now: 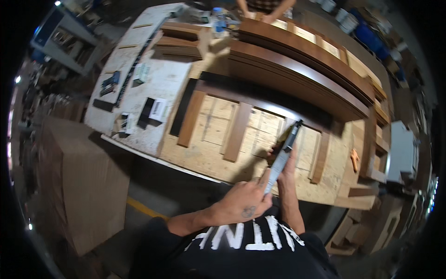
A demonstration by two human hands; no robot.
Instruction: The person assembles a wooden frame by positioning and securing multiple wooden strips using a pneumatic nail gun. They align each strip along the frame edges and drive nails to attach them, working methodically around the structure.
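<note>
A nail gun with a long silver magazine (280,160) slants up and away from me over the workbench. My right hand (289,171) is closed round its body, partly hidden behind the magazine. My left hand (245,199) is closed at the magazine's near end, its fingers pressed against it. The tool's dark nose reaches over a long brown wooden rail (265,104), and I cannot tell whether it touches. Brown slats run from that rail toward me: a left one (190,121), a middle one (238,132) and a right one (319,160). Black strips lie along the rail's far side and left end.
Stacked brown boards (297,76) stand behind the rail. Beyond them a co-worker's hands (269,17) rest near another frame. Left on the bench are a blue nail gun (110,83), small boxes (159,110) and more boards (183,42). An orange tool (355,160) lies right; a large carton (83,181) stands lower left.
</note>
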